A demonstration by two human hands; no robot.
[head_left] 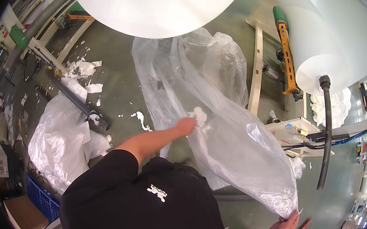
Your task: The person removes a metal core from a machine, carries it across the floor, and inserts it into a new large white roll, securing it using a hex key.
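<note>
A large, see-through plastic sheet (244, 139) spreads in front of me, trailing from beneath the big white roll at the top toward my lower right. My left hand (186, 126) is closed on the sheet's near edge around its middle. Beside its fingers are torn white scraps (199, 116); whether they lie in, on or under the plastic I cannot tell. Out at the lower right, my right hand (286, 223) pinches a gathered corner of the same sheet. Between both hands the plastic is stretched out, and its far part bunches up on the floor.
A huge white roll (151, 2) overhangs the top; another white roll (336, 46) sits at right with a dark shaft (324, 130). An orange lever arm (288, 58) stands by a cream frame (257, 73). Crumpled plastic (61, 132) and a blue crate (42, 195) lie left.
</note>
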